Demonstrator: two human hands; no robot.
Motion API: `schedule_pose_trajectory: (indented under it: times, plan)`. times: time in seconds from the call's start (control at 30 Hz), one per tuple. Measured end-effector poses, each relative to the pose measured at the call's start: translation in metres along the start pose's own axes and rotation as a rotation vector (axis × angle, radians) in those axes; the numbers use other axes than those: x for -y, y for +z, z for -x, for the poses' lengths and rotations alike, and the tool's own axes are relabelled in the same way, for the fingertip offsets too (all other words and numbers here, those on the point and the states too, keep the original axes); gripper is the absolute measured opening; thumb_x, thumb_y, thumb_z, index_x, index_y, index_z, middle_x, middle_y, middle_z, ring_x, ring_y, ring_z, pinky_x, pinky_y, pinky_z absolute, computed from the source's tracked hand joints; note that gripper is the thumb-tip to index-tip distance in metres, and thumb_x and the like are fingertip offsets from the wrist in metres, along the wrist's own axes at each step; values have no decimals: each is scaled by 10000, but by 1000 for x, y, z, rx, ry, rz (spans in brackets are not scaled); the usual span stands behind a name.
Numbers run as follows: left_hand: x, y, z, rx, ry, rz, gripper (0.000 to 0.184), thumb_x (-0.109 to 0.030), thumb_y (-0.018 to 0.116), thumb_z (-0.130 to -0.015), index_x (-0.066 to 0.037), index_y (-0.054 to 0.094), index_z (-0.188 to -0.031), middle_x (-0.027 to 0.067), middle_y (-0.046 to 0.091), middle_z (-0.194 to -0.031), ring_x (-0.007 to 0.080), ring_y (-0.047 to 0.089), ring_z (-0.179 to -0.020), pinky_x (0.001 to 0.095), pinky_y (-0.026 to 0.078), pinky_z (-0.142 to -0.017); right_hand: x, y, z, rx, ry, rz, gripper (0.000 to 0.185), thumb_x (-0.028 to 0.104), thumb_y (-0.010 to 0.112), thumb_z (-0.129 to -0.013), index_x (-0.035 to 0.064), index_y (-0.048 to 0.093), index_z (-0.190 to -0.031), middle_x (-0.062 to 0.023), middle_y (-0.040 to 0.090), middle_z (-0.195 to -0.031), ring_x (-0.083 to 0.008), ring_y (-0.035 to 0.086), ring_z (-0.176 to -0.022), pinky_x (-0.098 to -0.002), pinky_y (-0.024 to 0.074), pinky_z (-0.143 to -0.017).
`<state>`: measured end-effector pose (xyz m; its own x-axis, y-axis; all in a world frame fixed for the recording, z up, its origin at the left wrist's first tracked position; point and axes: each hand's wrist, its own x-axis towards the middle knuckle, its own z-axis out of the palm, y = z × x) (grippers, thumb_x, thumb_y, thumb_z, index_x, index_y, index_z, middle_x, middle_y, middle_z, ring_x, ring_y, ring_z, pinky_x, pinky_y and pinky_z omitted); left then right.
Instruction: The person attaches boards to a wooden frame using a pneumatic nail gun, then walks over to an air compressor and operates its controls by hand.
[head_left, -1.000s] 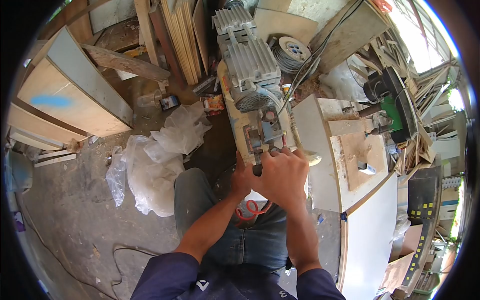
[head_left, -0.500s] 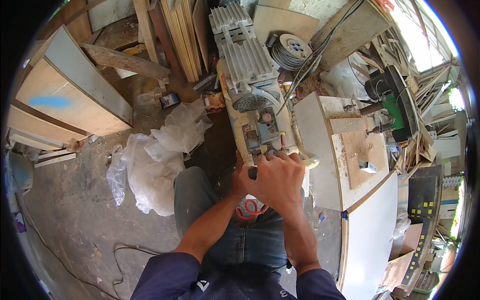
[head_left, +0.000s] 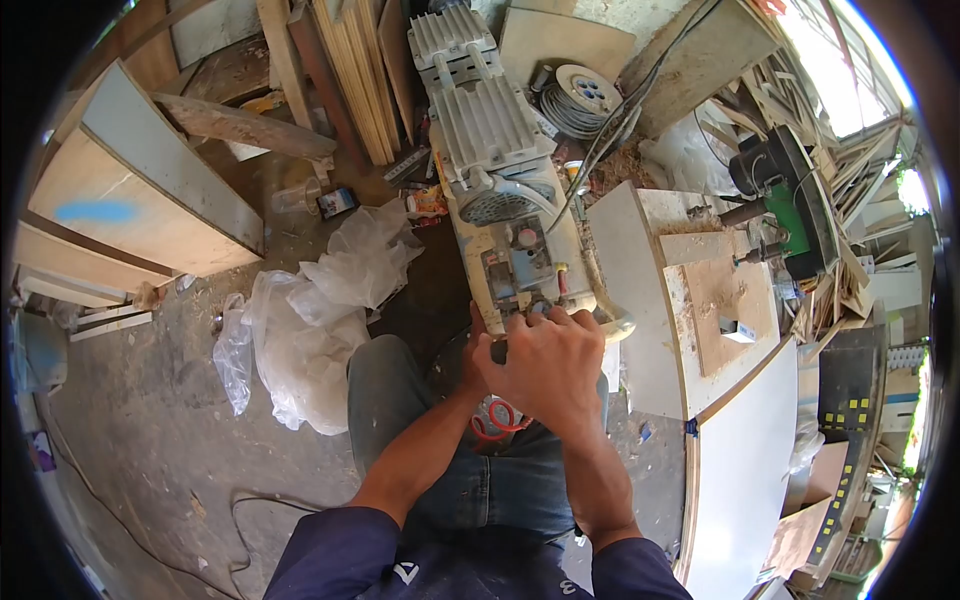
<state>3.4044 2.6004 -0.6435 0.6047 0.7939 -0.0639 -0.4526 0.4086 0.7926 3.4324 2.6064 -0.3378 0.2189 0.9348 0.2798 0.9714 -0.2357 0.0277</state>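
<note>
A dusty cream air compressor (head_left: 505,225) with grey finned cylinder heads (head_left: 485,125) stands in front of my knees. My right hand (head_left: 548,365) lies over its near end, its fingers curled down on fittings just below the grey pressure switch box (head_left: 530,265). What those fingers grip is covered by the hand. Lower and to the left, my left hand (head_left: 477,362) is against the near end of the machine, one finger up along its side. My right hand partly hides it, and its hold is out of sight. A red coiled hose (head_left: 492,432) hangs below both hands.
Crumpled plastic sheeting (head_left: 315,320) lies on the floor to the left. At the right, a green drill press (head_left: 790,220) rests by white boards (head_left: 740,460). A cable reel (head_left: 580,100) and wood panels (head_left: 360,80) are behind the compressor. A black cable (head_left: 235,520) crosses the floor.
The view has shifted very slightly. Both hands stay at the compressor's near end, with my right hand's fingers slightly moved over the fittings.
</note>
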Motion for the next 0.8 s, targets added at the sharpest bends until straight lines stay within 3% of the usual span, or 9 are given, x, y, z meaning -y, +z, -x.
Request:
schedule_pose_trajectory:
  times: [0.8]
  plan:
    - [-6, -7, 4, -7, -143, 186, 787, -549, 357, -906, -132, 291, -1570, 120, 439, -1448, 248, 365, -1405, 419, 224, -1217, -4, -2, -2, 0, 0, -26, 342, 360, 699, -753, 53, 664, -608, -99, 645, -589, -261, 647, -595, -387, 468, -632]
